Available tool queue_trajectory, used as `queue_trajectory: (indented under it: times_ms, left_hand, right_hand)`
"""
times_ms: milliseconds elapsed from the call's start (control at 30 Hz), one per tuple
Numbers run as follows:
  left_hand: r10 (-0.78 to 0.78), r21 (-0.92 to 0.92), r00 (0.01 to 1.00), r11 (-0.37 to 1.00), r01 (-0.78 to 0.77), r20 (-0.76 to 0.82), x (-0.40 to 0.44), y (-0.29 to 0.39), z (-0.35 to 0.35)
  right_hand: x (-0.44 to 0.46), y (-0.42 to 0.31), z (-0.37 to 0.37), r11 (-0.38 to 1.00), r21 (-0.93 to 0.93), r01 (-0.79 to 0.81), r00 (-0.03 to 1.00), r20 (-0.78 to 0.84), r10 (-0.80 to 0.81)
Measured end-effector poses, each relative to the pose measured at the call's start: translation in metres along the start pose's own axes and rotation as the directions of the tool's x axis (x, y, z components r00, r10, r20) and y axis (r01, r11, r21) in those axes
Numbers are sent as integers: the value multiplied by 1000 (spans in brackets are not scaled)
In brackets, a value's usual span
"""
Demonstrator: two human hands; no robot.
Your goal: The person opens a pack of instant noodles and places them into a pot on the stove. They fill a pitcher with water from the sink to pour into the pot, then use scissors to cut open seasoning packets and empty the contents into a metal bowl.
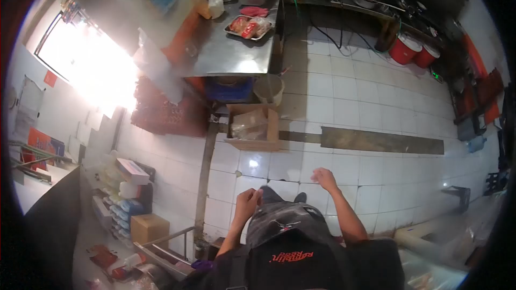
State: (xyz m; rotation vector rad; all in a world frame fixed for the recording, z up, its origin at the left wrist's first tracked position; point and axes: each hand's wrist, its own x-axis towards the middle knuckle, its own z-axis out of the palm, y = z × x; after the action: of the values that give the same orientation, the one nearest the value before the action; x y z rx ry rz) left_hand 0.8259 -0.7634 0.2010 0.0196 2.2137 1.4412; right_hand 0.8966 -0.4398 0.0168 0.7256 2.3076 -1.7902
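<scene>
Black shirt [290, 275] foremost | short of cardboard box [273, 128]: left hand [247, 203] curled, contents unclear; right hand [325, 178] loosely open, empty | box already open, plastic [250, 123] inside, untouched

Bare forearms [349, 217] angle forward — left hand [246, 204] curled, right hand [325, 179] farther out, fingers [318, 172] loosely bent.

Glare from a bright opening [88, 64] whites out my left. My view bows, its corners black.
</scene>
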Motion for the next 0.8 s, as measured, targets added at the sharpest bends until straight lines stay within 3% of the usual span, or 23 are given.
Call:
queue_trajectory:
  times_ms: [33,100,133,167,233,267,300,367,400,433,467,500,533,567,633,667,700,733,767,800]
  left_hand:
    - [-3,-3,1000,1000,3,6,16,9,13]
    - [218,195,930,939,-283,297,52,26,27]
    - [256,244,899,903,-353,354,74,32,31]
    - [255,238,896,904,-354,362,95,41,34]
    - [-5,442,951,886,-139,308,146,75,43]
    - [-84,394,968,919,-16,236,168,113,47]
    - [-81,394,965,919,-24,248,204,123,54]
    - [63,150,992,986,-79,108,274,121,66]
    - [104,10,987,994,-106,122,316,124,77]
    - [125,7,980,992,-127,157,357,139,83]
    - [370,337,910,846,-413,186,395,155,87]
    - [575,590,765,522,-616,289,430,175,99]
    - [414,486,852,700,-522,320,453,234,109]
    - [419,464,833,694,-550,361,485,271,122]
    - [401,464,808,670,-580,431,547,330,138]
    - [480,461,770,618,-637,421,575,360,148]
    - [560,451,720,562,-694,410,601,389,159]
    - [568,399,708,585,-706,419,627,414,167]
    - [549,308,730,670,-675,406,657,424,178]
    - [519,244,775,750,-615,360,685,428,190]
  right_hand:
    - [24,-17,-11,989,141,49,998,-37,-44]
    - [77,-35,-37,991,127,31,999,-21,-29]
    - [99,-35,-49,994,109,18,1000,2,-19]
    - [125,-22,-61,994,106,12,1000,-5,-12]
    - [193,15,-91,998,-42,43,999,30,-42]
    - [205,3,-114,995,-99,-1,999,37,5]
    - [227,32,-134,975,-187,117,993,32,-113]
    - [241,107,-178,871,-464,161,986,34,-164]
    - [247,120,-208,755,-648,104,991,6,-131]
    - [234,132,-230,889,-457,24,992,-101,-78]
    - [221,128,-243,967,-159,-198,966,-201,164]
    - [207,122,-257,917,183,-355,873,-286,396]
    - [196,108,-268,620,586,-523,650,-197,734]
    - [187,122,-276,575,647,-501,594,-226,772]
    - [160,120,-287,761,528,-377,746,-314,587]
    - [155,138,-288,745,556,-369,721,-335,607]
    - [151,169,-288,949,-155,-273,883,-433,183]
    - [143,188,-284,617,-786,-40,965,-190,-180]
    - [137,190,-276,806,-588,-67,948,-290,-132]
    - [159,147,-274,839,-26,-544,771,-410,487]
